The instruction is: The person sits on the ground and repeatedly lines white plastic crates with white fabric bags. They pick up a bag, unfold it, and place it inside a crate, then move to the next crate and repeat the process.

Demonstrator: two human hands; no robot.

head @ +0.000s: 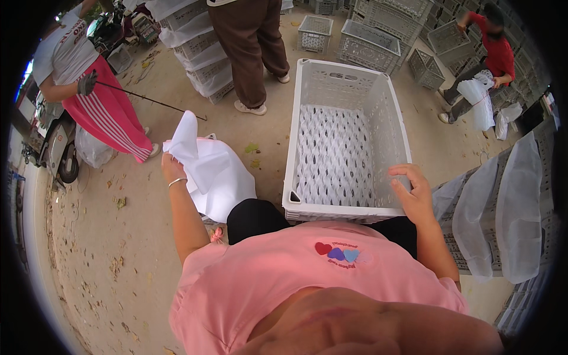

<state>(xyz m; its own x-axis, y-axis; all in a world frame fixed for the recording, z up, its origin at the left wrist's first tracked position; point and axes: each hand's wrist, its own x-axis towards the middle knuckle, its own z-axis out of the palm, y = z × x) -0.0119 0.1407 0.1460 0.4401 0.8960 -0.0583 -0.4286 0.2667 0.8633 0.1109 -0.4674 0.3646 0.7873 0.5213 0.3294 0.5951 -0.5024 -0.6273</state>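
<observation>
My left hand (173, 167), with a bracelet at the wrist, grips the edge of a white sheet (222, 177). One corner of the sheet stands up above the hand, and the rest spreads over a stack beside my knee. A pale grey plastic crate (290, 133) with perforated walls is tilted in front of me, near my lap. On its bottom lies a white slitted liner (335, 155), with the dark holes of the base showing through. My right hand (415, 193) holds the crate's near right corner, thumb and fingers reaching over the rim.
Stacked crates with white sheets between them (202, 53) stand ahead on the left. More crates (370, 42) are ahead and right. Sheet-draped crates (492, 213) flank my right side. Three people stand nearby; one holds a hooked rod (151, 100), another handles a crate (448, 40).
</observation>
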